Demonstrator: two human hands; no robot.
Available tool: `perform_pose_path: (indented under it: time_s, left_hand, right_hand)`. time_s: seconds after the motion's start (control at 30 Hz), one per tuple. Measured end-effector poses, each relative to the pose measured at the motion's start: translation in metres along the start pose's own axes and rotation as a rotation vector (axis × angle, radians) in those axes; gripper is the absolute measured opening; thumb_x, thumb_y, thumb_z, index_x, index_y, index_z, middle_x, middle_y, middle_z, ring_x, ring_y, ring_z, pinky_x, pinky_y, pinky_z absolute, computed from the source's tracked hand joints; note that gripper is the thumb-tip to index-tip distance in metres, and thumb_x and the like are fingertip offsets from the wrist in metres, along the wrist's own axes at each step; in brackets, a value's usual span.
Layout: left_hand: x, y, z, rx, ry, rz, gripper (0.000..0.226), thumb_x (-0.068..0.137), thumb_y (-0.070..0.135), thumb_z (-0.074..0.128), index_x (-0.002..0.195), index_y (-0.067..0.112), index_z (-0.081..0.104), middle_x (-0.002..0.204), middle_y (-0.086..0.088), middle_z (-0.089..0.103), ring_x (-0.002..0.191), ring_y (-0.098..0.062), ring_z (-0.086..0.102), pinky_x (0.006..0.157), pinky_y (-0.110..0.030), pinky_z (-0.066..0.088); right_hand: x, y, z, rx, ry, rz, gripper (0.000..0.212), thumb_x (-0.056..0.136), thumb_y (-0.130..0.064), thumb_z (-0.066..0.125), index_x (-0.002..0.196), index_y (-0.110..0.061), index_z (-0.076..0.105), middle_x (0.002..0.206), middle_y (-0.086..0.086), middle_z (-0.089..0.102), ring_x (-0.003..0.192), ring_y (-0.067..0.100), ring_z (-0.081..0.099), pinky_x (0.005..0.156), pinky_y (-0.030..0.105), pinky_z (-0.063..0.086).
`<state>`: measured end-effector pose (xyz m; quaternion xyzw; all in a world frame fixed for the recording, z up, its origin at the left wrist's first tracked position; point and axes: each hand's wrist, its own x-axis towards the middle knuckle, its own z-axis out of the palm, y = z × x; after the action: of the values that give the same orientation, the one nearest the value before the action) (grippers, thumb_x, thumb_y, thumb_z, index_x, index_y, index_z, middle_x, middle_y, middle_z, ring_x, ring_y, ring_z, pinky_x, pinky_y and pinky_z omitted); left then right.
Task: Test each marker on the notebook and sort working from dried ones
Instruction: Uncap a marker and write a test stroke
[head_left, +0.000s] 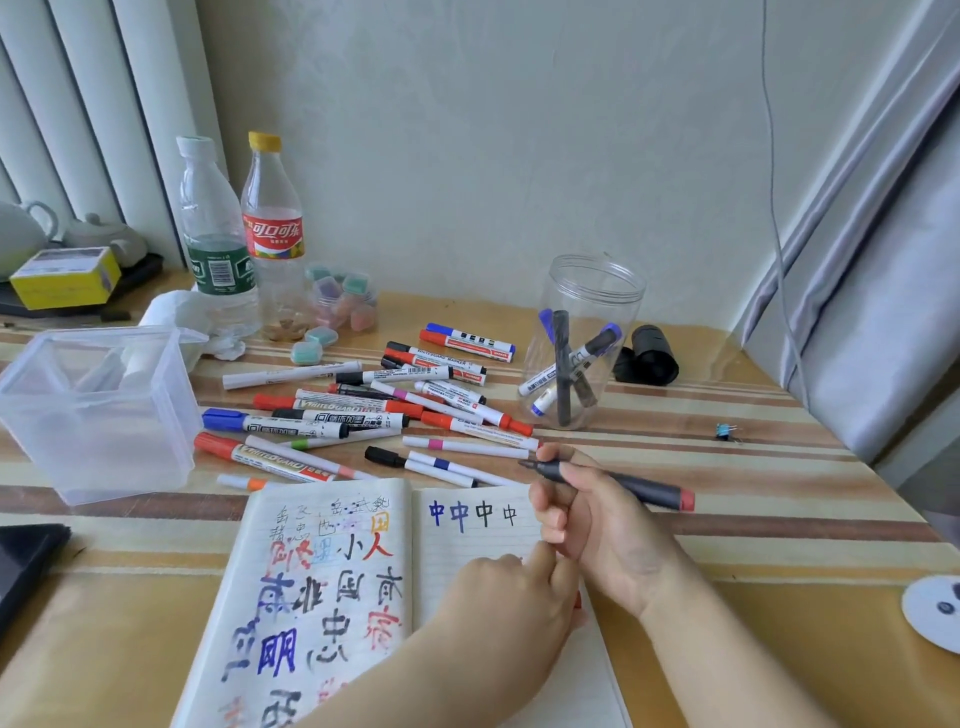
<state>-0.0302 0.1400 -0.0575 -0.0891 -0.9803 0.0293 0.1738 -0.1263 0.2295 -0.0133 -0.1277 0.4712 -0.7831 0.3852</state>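
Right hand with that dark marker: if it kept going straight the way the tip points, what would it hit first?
The right hand aims the dark marker up-left. First in line looks like the thin white pink-banded marker just past the tip, then the pile; depth is unclear.

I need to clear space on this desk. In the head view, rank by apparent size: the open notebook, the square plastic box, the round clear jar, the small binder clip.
1. Notebook, nearest the camera, so flattered
2. Plastic box
3. Clear jar
4. Binder clip
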Motion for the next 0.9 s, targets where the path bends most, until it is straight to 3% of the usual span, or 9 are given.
perform_pose_path:
  time_s: [0.07, 0.13, 0.2, 0.27, 0.4, 0.53, 0.67, 0.9]
  left_hand:
    - [0.000, 0.001, 0.006, -0.005, 0.028, -0.012, 0.039, 0.053, 0.056, 0.074, 0.064, 0.021, 0.061, 0.059, 0.007, 0.054, 0.033, -0.010, 0.041, 0.042, -0.017, 0.013]
    - [0.000, 0.001, 0.011, -0.027, 0.067, -0.010, 0.037, 0.054, 0.053, 0.073, 0.065, 0.019, 0.062, 0.067, 0.006, 0.061, 0.033, -0.011, 0.041, 0.039, -0.015, 0.016]
    - [0.000, 0.000, 0.013, -0.061, 0.062, -0.018, 0.037, 0.055, 0.051, 0.074, 0.064, 0.018, 0.061, 0.081, 0.002, 0.068, 0.033, -0.011, 0.041, 0.036, -0.013, 0.021]
    - [0.001, -0.001, 0.015, -0.051, 0.090, -0.021, 0.035, 0.058, 0.050, 0.072, 0.062, 0.017, 0.060, 0.089, -0.003, 0.071, 0.033, -0.012, 0.041, 0.036, -0.013, 0.023]
    - [0.003, 0.000, 0.015, -0.077, 0.135, -0.065, 0.031, 0.075, 0.039, 0.041, 0.063, 0.016, 0.057, 0.097, -0.011, 0.071, 0.032, -0.014, 0.042, 0.037, -0.014, 0.021]
    - [0.002, -0.003, 0.020, -0.053, 0.157, -0.042, 0.031, 0.073, 0.044, 0.047, 0.075, 0.014, 0.040, 0.101, -0.013, 0.070, 0.034, -0.015, 0.045, 0.037, -0.012, 0.028]
    - [0.002, -0.004, 0.021, -0.064, 0.147, -0.050, 0.025, 0.076, 0.039, 0.032, 0.077, 0.014, 0.034, 0.103, -0.013, 0.070, 0.035, -0.016, 0.047, 0.038, -0.014, 0.026]
    - [0.000, -0.004, 0.019, -0.056, 0.152, -0.033, 0.026, 0.076, 0.037, 0.032, 0.075, 0.014, 0.043, 0.105, -0.013, 0.069, 0.034, -0.016, 0.046, 0.044, -0.017, 0.015]
  right_hand:
    - [0.002, 0.003, -0.002, -0.165, 0.083, -0.059, 0.028, 0.084, -0.043, 0.061, 0.093, -0.016, 0.060, 0.060, 0.007, 0.055, 0.043, 0.011, 0.041, 0.041, 0.020, 0.035]
    - [0.003, 0.005, -0.005, -0.344, 0.168, -0.131, 0.041, 0.085, -0.054, 0.048, 0.099, -0.018, 0.063, 0.055, 0.005, 0.052, 0.041, 0.012, 0.038, 0.043, 0.021, 0.034]
    - [0.003, 0.005, -0.007, -0.499, 0.204, -0.182, 0.034, 0.088, -0.049, 0.047, 0.098, -0.018, 0.059, 0.051, 0.002, 0.045, 0.044, 0.012, 0.035, 0.049, 0.023, 0.033]
    - [0.003, 0.005, -0.010, -0.596, 0.231, -0.215, 0.024, 0.080, -0.038, 0.045, 0.084, -0.015, 0.052, 0.051, 0.000, 0.041, 0.047, 0.012, 0.033, 0.051, 0.025, 0.032]
    - [0.005, 0.011, -0.017, -0.856, 0.306, -0.302, 0.029, 0.081, -0.039, 0.055, 0.066, -0.016, 0.046, 0.045, -0.006, 0.043, 0.043, 0.007, 0.038, 0.047, 0.019, 0.031]
    - [0.006, 0.015, -0.019, -0.907, 0.384, -0.353, 0.024, 0.086, -0.021, 0.064, 0.068, -0.013, 0.050, 0.046, -0.009, 0.047, 0.042, 0.004, 0.040, 0.044, 0.017, 0.033]
    - [0.008, 0.016, -0.018, -0.969, 0.438, -0.430, 0.023, 0.082, -0.011, 0.065, 0.067, -0.008, 0.048, 0.048, -0.010, 0.046, 0.044, 0.003, 0.040, 0.044, 0.014, 0.034]
    - [0.009, 0.019, -0.020, -1.030, 0.400, -0.467, 0.031, 0.085, -0.011, 0.063, 0.062, -0.011, 0.042, 0.046, -0.010, 0.042, 0.044, 0.002, 0.037, 0.044, 0.013, 0.030]
